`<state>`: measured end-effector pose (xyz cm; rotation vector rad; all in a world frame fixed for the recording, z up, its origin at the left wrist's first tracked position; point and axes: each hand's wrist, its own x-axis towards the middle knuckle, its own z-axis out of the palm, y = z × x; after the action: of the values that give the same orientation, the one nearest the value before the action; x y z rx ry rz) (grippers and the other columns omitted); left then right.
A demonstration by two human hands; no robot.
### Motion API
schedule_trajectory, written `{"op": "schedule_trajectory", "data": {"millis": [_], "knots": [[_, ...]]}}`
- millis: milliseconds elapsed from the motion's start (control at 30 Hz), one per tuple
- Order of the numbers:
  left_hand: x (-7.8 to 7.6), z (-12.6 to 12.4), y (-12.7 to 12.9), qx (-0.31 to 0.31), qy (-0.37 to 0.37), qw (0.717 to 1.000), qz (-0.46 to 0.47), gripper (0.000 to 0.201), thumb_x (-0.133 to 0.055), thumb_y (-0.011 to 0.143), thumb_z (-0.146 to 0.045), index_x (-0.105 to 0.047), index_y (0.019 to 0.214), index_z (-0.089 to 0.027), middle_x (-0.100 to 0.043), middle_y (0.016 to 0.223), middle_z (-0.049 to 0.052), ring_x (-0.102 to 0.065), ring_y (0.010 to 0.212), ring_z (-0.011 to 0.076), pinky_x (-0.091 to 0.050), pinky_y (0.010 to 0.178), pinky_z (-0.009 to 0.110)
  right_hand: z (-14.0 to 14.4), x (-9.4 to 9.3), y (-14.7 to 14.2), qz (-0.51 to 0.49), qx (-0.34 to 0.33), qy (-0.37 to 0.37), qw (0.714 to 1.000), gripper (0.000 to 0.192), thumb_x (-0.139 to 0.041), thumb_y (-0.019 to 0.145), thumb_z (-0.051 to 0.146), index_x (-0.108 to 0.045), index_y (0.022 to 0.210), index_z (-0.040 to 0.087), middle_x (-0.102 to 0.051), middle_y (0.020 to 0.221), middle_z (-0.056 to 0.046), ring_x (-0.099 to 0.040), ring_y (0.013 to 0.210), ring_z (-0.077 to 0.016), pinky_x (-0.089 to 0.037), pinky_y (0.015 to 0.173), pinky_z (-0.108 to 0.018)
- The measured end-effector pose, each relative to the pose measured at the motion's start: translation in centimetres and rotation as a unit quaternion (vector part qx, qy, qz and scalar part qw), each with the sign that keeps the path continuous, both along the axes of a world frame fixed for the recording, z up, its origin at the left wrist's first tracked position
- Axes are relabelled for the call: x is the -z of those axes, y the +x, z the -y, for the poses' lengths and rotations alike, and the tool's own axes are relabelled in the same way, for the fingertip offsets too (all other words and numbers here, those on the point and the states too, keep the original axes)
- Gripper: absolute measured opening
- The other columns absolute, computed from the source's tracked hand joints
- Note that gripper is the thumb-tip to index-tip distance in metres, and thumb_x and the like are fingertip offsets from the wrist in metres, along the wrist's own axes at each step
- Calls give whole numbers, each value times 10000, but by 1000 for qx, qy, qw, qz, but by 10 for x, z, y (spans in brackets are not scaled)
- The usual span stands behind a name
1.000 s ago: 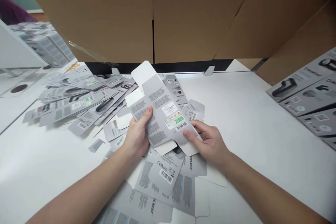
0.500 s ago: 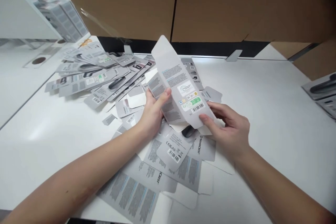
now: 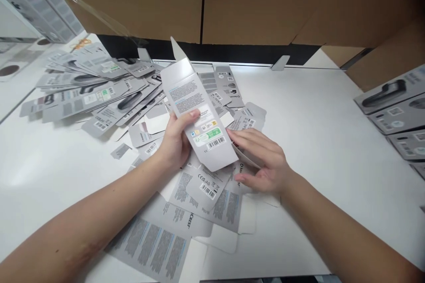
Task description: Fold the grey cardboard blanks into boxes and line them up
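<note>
A grey printed carton (image 3: 212, 119), with a barcode and a green label, tilts above the table's middle. My left hand (image 3: 179, 137) is closed on its left side, thumb across the printed panel. At the carton's lower right, my right hand (image 3: 262, 159) has its fingers stretched out and its thumb apart; the fingertips touch the edge by a side flap. The top flap stands up at the far end. Beneath the carton lie flat unfolded cartons (image 3: 159, 234), partly hidden by the hands.
Many flat cartons (image 3: 83, 88) are heaped at the back left. Packed boxes (image 3: 392, 97) are stacked at the right edge, and more boxes (image 3: 43, 4) at the far left. A large brown cardboard box (image 3: 252, 4) forms a wall behind the white table (image 3: 308, 141).
The carton has opened out into a box shape, its top flap now bent up. My right hand has let go of the lower corner and spread its fingers. The view has shifted right.
</note>
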<state>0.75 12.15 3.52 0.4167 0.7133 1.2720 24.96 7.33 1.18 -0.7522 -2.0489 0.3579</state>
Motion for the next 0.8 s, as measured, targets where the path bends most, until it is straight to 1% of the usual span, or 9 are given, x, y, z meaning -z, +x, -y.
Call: {"op": "schedule_trajectory", "data": {"millis": [67, 133, 233, 300, 367, 533, 600, 700, 800], "knots": [[-3, -3, -3, 22, -3, 1000, 1, 433, -943, 872, -391, -813, 1227, -179, -924, 1160, 155, -840, 1378, 487, -652, 1238, 614, 0, 0, 0, 1, 2, 15, 1000, 864, -922, 998, 753, -741, 1704, 289, -879, 1492, -178, -913, 1216, -411, -784, 985, -583], [-7, -6, -4, 22, 1, 1000, 11, 367, -784, 1002, -491, -822, 1166, -165, -914, 1076, 150, -877, 1275, 452, -696, 1161, 589, 1, 0, -2, -5, 18, 37, 999, 867, -951, 971, 773, -772, 1663, 282, -912, 1406, -165, -927, 1129, -380, -793, 905, -525], [-11, -8, -5, -29, -9, 999, 23, 383, -625, 1130, -515, -822, 1118, -187, -898, 996, 84, -904, 1060, 318, -731, 1003, 423, 2, 1, -4, -23, 51, 30, 998, 570, -996, 1012, 576, -869, 1491, 293, -947, 1250, -111, -926, 1008, -317, -787, 843, -453], [-13, -6, -4, -50, -9, 999, 16, 348, -658, 1141, -524, -813, 1083, -217, -891, 966, 39, -899, 1007, 268, -719, 943, 342, 3, 3, -4, -26, 62, -12, 998, 286, -951, 1072, 423, -917, 1329, 303, -949, 1132, -73, -909, 924, -276, -768, 785, -411], [-13, -4, -2, -39, 2, 999, -1, 324, -726, 1114, -542, -803, 1052, -234, -887, 945, 36, -911, 1079, 294, -725, 983, 348, 4, 7, -2, -26, 67, -49, 996, 133, -880, 1118, 365, -929, 1226, 305, -935, 1043, -55, -866, 807, -233, -725, 691, -367], [-13, 2, 1, 26, 2, 999, -32, 382, -816, 1023, -617, -766, 951, -244, -892, 925, 105, -874, 1331, 451, -737, 1121, 520, 3, 13, 2, -15, 56, -29, 998, 120, -841, 1144, 377, -903, 1185, 283, -892, 948, -48, -752, 671, -178, -636, 611, -320], [-9, 4, 0, 56, 10, 998, -39, 437, -862, 980, -669, -777, 972, -240, -904, 945, 106, -876, 1325, 463, -744, 1111, 533, 2, 12, 1, -2, 54, -15, 998, 133, -816, 1161, 390, -878, 1147, 273, -843, 868, -35, -692, 640, -169, -587, 588, -313], [3, 6, -3, 127, 35, 990, -59, 566, -895, 936, -766, -820, 1114, -234, -923, 1015, 107, -889, 1290, 464, -756, 1077, 552, 2, 12, -1, 24, 50, -2, 998, 186, -793, 1171, 407, -824, 1052, 267, -731, 738, 3, -598, 599, -160, -491, 550, -314], [16, 6, -7, 187, 98, 973, -95, 720, -896, 899, -857, -827, 1216, -214, -931, 1071, 124, -903, 1231, 460, -766, 1027, 543, 2, 14, -3, 40, 39, 18, 998, 212, -793, 1161, 339, -768, 967, 257, -659, 680, 29, -550, 585, -153, -415, 537, -321]]}}
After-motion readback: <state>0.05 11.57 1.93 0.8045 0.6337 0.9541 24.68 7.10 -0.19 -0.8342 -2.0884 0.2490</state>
